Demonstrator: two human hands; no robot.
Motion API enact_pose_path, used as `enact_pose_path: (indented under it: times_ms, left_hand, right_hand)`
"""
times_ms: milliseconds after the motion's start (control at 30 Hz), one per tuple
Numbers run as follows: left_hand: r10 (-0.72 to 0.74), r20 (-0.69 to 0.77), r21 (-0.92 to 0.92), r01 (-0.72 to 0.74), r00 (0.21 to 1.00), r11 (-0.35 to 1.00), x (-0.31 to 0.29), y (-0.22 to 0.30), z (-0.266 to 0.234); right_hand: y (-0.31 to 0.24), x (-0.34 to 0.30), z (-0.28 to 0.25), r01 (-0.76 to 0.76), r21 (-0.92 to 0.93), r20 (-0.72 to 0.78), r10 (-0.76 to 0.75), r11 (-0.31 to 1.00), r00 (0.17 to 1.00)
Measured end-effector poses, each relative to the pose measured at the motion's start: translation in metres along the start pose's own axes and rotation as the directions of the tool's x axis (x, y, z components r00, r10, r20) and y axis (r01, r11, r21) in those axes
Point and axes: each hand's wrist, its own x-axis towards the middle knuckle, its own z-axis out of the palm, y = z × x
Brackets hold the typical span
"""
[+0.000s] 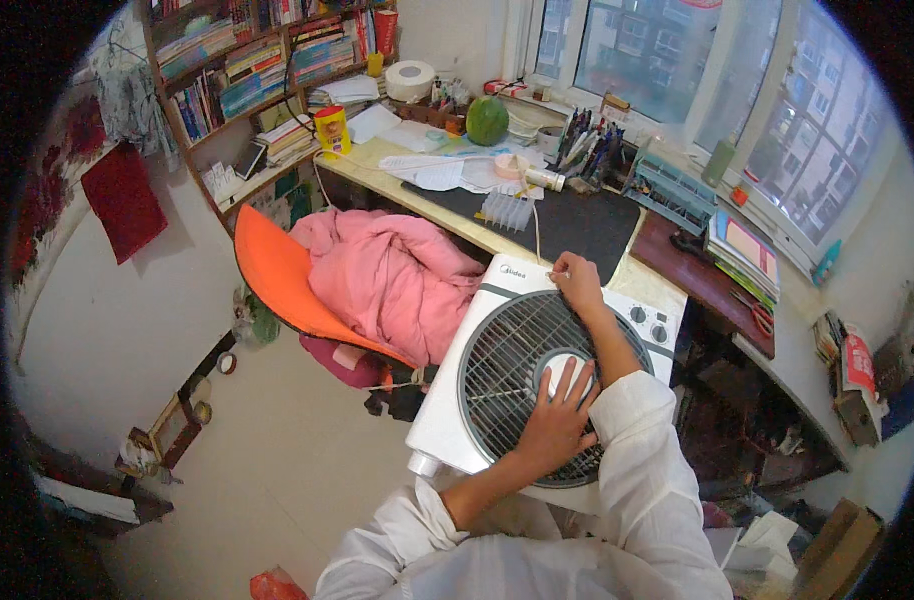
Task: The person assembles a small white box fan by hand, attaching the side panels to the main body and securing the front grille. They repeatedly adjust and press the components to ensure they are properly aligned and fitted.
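Note:
A white box fan with a round dark grille stands tilted in front of me, against the desk edge. My left hand lies on the grille with its fingers spread, partly covering the white hub. Over at the fan's far edge, my right hand has thumb and fingers pinched together; what sits between them, if anything, is too small to make out. Two dark control knobs are on the fan's right corner, beside my right forearm. A pale cord runs over the desk behind the fan.
An orange chair holding a pink quilt stands left of the fan. On the desk are papers, a watermelon, pens and a clear plastic rack. Scissors lie at the right; bookshelves stand back left.

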Motion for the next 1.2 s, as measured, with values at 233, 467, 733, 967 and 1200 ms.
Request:
enact_pose_path:
  times_ms: [233,467,733,967,1200]
  left_hand:
    - [0.009,-0.065,-0.012,-0.01,0.998,1.0,-0.001,0.003,-0.002]
    - [0.023,-0.107,-0.021,-0.025,0.994,0.999,-0.005,0.002,-0.003]
    - [0.008,-0.096,-0.032,-0.011,0.995,0.999,-0.004,0.005,0.004]
    - [0.002,-0.091,-0.022,-0.004,0.996,1.0,-0.004,0.004,0.005]
    - [-0.002,-0.068,-0.01,0.002,0.998,1.0,-0.004,0.007,0.001]
  right_hand:
    - [0.001,0.001,-0.002,-0.072,-0.079,-0.093,0.064,0.994,0.994]
    - [0.01,-0.018,-0.023,-0.078,-0.084,-0.148,0.065,0.993,0.987]
    - [0.04,-0.049,-0.072,-0.04,-0.136,-0.119,0.024,0.99,0.993]
    - [0.047,-0.081,-0.116,-0.052,-0.311,0.003,0.056,0.949,0.998]
    - [0.042,-0.115,-0.142,0.059,-0.393,0.034,-0.05,0.918,0.998]
